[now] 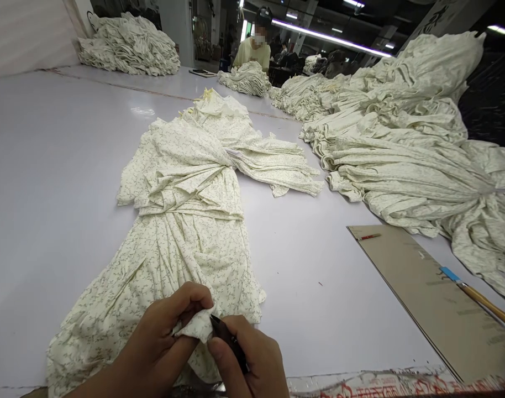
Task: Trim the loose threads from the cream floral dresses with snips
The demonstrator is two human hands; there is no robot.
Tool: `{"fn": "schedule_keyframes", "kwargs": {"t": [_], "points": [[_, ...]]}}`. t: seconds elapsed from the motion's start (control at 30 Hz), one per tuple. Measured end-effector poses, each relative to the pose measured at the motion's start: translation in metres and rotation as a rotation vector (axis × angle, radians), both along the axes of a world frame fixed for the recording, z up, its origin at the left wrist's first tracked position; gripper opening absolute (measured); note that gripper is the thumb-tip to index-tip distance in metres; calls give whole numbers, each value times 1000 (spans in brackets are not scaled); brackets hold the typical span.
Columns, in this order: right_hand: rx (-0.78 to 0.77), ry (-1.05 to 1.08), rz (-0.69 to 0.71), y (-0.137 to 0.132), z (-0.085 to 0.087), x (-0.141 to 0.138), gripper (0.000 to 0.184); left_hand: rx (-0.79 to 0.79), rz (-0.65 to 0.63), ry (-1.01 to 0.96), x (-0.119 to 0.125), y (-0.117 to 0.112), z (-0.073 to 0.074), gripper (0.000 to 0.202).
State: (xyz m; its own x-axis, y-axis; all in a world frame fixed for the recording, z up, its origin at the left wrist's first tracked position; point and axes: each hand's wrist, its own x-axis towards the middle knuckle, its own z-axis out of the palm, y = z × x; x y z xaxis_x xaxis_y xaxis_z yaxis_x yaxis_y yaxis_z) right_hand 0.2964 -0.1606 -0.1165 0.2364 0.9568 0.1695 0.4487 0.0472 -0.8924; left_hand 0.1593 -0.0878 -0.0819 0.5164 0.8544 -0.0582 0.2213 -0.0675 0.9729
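My left hand (165, 331) pinches a folded edge of a pale floral fabric piece (194, 260), which lies gathered on the white table. Close beside it, my right hand (252, 354) is closed around small black thread snips (227, 337). Their dark tip touches or nearly touches the pinched edge; I cannot tell which. Most of the snips' body is hidden by my fingers. Further up, the fabric is bunched and joins a bundle of the same cloth (277, 160), tied with a whitish strip (235, 153).
Large heaps of matching fabric (401, 149) cover the right side, with another pile (128, 47) at the back left. A brown cardboard sheet (426, 293) carries a red pen-like stick (369, 236) and a wooden-handled tool (484, 301) with a blue end. A person (254, 50) stands across the table.
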Motion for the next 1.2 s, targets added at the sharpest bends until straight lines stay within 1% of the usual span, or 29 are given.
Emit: {"fn": "schedule_keyframes", "kwargs": {"t": [0.1, 0.17, 0.2, 0.27, 0.33, 0.37, 0.4, 0.47, 0.53, 0.57, 0.63, 0.73, 0.83, 0.97, 1.1, 1.2], "points": [[-14, 17, -37, -2, -2, -2, 37, -4, 5, -8, 0, -1, -3, 18], [-16, 26, -47, -3, -4, -2, 33, 4, 21, -19, -1, -2, -6, 24], [-17, 22, -51, -3, -5, -2, 29, 23, 32, -26, -1, -2, -7, 27], [-16, 14, -59, -1, -3, 1, 17, 82, 27, -42, -1, 0, -6, 25], [-34, 84, -84, 3, 3, 6, 5, 111, -8, -48, -2, 5, 0, 15], [-53, 149, -111, 6, 6, 9, 3, 82, -39, -41, -2, 9, 3, 10], [-78, 216, -149, 8, 10, 13, 4, 11, -74, -33, -2, 12, 7, 16], [-140, 305, -243, 10, 17, 19, 12, -207, -122, -29, -3, 19, 14, 32], [-174, 309, -282, 8, 20, 22, 19, -422, -128, -70, -3, 23, 18, 40], [-174, 293, -271, 5, 19, 22, 20, -493, -109, -101, -4, 24, 19, 42], [-138, 222, -203, -1, 17, 21, 20, -573, -54, -147, -3, 23, 19, 42], [-54, 20, -65, -7, 13, 18, 20, -625, 4, -169, -2, 20, 19, 41], [-13, -161, 27, -6, 10, 18, 18, -644, 12, -156, -2, 18, 19, 42], [48, -270, 75, 0, 9, 20, 14, -665, -6, -150, -1, 18, 20, 42], [48, -272, 70, 4, 10, 20, 12, -671, 10, -177, -2, 17, 21, 44], [46, -274, 65, 5, 11, 18, 15, -643, -28, -173, -4, 18, 17, 42]]}}
